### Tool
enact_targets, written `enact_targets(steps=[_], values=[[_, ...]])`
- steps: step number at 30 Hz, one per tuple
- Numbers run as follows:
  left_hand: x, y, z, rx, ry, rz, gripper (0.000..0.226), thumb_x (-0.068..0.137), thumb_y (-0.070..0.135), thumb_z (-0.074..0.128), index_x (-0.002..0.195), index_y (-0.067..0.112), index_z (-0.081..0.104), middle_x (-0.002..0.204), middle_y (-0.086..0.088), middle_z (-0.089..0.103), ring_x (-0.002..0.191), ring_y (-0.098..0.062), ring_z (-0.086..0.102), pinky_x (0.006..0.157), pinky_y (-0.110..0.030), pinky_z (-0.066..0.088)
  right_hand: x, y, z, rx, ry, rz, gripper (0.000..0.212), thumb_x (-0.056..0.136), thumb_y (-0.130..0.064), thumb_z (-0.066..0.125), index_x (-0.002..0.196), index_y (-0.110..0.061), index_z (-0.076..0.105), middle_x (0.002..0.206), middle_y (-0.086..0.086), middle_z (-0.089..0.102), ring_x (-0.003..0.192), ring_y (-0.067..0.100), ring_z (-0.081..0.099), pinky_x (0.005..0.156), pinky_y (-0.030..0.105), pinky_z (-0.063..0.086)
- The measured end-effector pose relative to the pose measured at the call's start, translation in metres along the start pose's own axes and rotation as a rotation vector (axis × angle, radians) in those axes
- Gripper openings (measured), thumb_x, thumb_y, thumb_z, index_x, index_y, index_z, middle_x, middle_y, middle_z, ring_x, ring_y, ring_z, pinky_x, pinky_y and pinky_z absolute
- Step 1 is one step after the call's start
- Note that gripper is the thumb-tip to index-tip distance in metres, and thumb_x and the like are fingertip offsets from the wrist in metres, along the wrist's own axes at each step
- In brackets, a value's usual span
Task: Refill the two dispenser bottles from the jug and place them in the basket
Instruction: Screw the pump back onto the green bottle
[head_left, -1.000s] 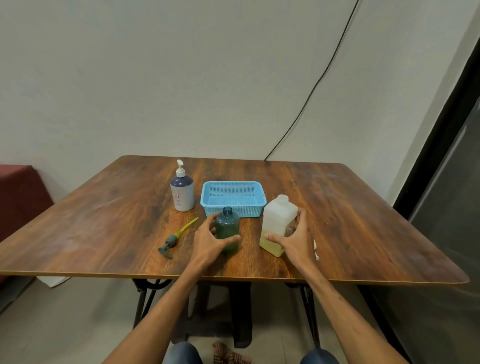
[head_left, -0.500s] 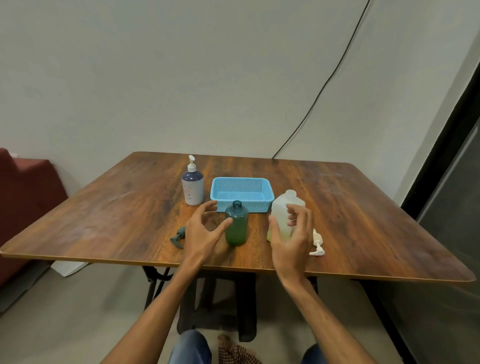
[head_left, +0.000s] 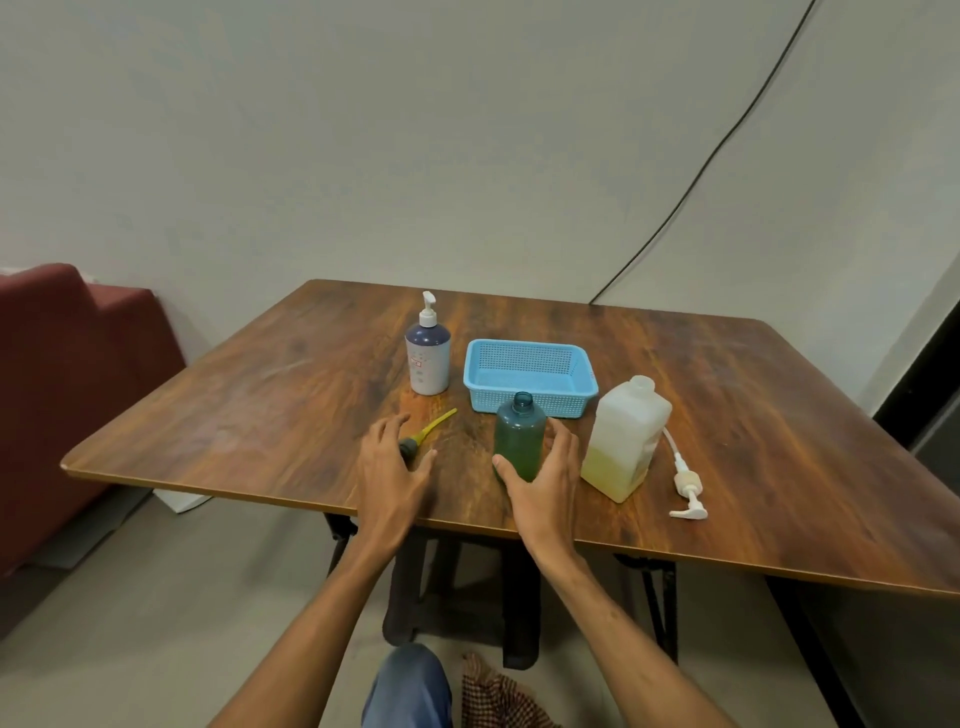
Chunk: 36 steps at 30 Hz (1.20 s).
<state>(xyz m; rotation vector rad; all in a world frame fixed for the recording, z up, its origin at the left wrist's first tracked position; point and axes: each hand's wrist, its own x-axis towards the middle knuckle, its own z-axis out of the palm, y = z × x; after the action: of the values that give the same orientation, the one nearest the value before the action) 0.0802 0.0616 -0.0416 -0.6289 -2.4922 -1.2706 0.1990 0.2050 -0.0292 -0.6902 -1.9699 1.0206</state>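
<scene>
An uncapped green bottle (head_left: 519, 441) stands on the wooden table (head_left: 753, 415), just in front of the empty blue basket (head_left: 563, 406). My right hand (head_left: 545, 483) is cupped around its lower part, thumb on the left and fingers on the right, with no firm grip visible. My left hand (head_left: 392, 467) hovers, fingers spread, over the green pump head with a yellow tube (head_left: 428, 431). A white and purple dispenser bottle (head_left: 428, 361) with its pump on stands left of the basket. The open white jug (head_left: 626, 436) holds some yellowish liquid.
A white pump with its tube (head_left: 688, 493) lies to the right of the jug near the table's front edge. A dark red seat (head_left: 78, 374) stands to the left of the table. A black cable (head_left: 701, 166) runs down the wall behind.
My right hand left the jug and moved left to the green bottle. My left hand let go of the green bottle and shifted left over the pump head. The camera view also shifted.
</scene>
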Motion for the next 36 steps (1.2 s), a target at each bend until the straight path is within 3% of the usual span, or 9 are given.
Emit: enact_targets(steps=[6, 13, 19, 24, 29, 36], values=[[0.008, -0.009, 0.000, 0.115, -0.049, -0.032, 0.044, 0.084, 0.038, 0.073, 0.123, 0.021, 0.060, 0.115, -0.001, 0.059, 0.102, -0.011, 0.047, 0.087, -0.031, 0.043, 0.010, 0.006, 0.012, -0.049, -0.043, 0.029, 0.084, 0.074, -0.042, 0.083, 0.141, -0.031, 0.033, 0.139, -0.010, 0.049, 0.126, 0.009, 0.047, 0.104, 0.037, 0.046], [0.007, -0.010, 0.001, 0.091, -0.024, 0.003, 0.030, 0.088, 0.022, 0.069, 0.117, 0.019, 0.065, 0.107, 0.000, 0.063, 0.100, -0.012, 0.054, 0.085, -0.025, 0.037, 0.015, 0.009, 0.011, -0.004, -0.084, 0.045, 0.081, 0.074, -0.041, 0.084, 0.140, -0.031, 0.038, 0.133, -0.015, 0.052, 0.115, 0.000, 0.045, 0.092, 0.022, 0.040], [0.015, 0.015, -0.013, -0.039, 0.044, 0.053, 0.034, 0.083, 0.013, 0.074, 0.116, 0.011, 0.067, 0.106, -0.001, 0.066, 0.092, -0.011, 0.062, 0.081, -0.023, 0.051, 0.016, 0.009, 0.009, -0.001, -0.099, 0.041, 0.081, 0.072, -0.040, 0.085, 0.140, -0.028, 0.041, 0.134, -0.012, 0.054, 0.116, 0.003, 0.047, 0.091, 0.020, 0.036], [0.027, 0.049, -0.036, -0.143, 0.158, 0.099, 0.028, 0.075, 0.014, 0.081, 0.101, 0.011, 0.070, 0.090, 0.008, 0.065, 0.073, 0.004, 0.056, 0.067, -0.001, 0.042, 0.017, 0.010, 0.008, -0.006, -0.105, 0.035, 0.082, 0.071, -0.042, 0.085, 0.139, -0.030, 0.040, 0.135, -0.011, 0.054, 0.119, 0.006, 0.048, 0.094, 0.023, 0.040], [0.042, 0.083, -0.057, -0.239, 0.170, 0.143, 0.023, 0.074, 0.019, 0.081, 0.094, 0.017, 0.071, 0.082, 0.008, 0.067, 0.071, 0.004, 0.059, 0.064, -0.010, 0.046, 0.016, 0.011, 0.009, -0.036, -0.102, 0.027, 0.081, 0.071, -0.046, 0.083, 0.136, -0.032, 0.038, 0.134, -0.011, 0.053, 0.120, 0.010, 0.051, 0.097, 0.027, 0.044], [0.057, 0.133, -0.070, -0.314, 0.108, 0.190, 0.014, 0.073, 0.016, 0.080, 0.085, 0.016, 0.075, 0.076, 0.010, 0.069, 0.065, 0.002, 0.063, 0.057, -0.008, 0.047, 0.015, 0.011, 0.007, -0.063, -0.112, 0.008, 0.085, 0.070, -0.051, 0.081, 0.139, -0.032, 0.035, 0.136, -0.011, 0.051, 0.121, 0.009, 0.051, 0.099, 0.029, 0.046]])
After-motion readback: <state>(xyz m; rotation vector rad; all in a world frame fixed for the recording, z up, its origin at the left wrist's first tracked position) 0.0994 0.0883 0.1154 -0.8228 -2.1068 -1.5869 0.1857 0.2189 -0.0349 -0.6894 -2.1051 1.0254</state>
